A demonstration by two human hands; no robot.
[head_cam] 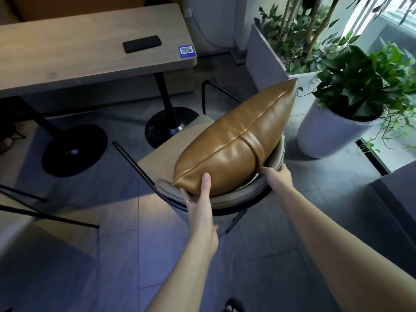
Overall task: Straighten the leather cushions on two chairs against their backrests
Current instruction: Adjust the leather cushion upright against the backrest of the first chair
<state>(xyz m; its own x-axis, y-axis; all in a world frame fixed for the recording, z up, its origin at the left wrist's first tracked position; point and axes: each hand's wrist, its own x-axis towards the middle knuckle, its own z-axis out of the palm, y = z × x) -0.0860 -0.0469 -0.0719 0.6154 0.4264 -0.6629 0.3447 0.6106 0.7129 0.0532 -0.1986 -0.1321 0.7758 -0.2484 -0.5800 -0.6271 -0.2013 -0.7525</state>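
Note:
A tan leather cushion [236, 140] stands on edge on a chair, leaning along the chair's curved grey backrest [236, 197]. I stand behind the chair. My left hand [200, 199] grips the cushion's near-left corner, thumb on its face and fingers under it against the backrest. My right hand [279, 174] holds the cushion's back side near the leather strap, between cushion and backrest. The beige seat [162, 152] shows in front of the cushion. A second chair's black frame [33, 212] is at the left; I see no cushion on it.
A wooden table [90, 48] with a black phone [142, 43] and a QR sticker [186, 51] stands ahead on black pedestal bases [168, 127]. A white pot with a plant [326, 134] and a grey planter [265, 57] stand right of the chair. A dark block [396, 199] lies at right.

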